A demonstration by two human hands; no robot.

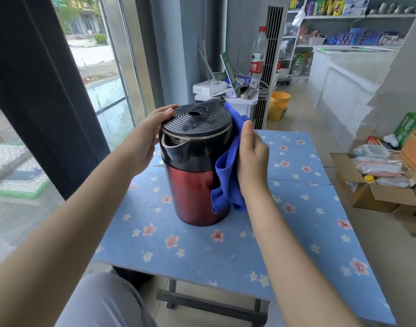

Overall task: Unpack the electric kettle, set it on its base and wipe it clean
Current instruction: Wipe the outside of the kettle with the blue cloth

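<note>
The electric kettle (193,185) stands upright in the middle of the blue flowered table (296,232). It has a dark red metal body, a black upper part and a ribbed black lid, with the spout facing me. I cannot make out a base under it. My left hand (147,140) holds the kettle's top on its left side, thumb on the lid's rim. My right hand (251,159) presses a blue cloth (226,175) against the kettle's right side. The cloth hangs down from the lid's height to near the bottom of the kettle.
A small white stand (228,100) with a router, papers and a water bottle (257,53) is behind the table. A tower fan and a yellow bucket (278,106) stand further back. Open cardboard boxes (376,185) with goods lie on the floor at right. A window is at left.
</note>
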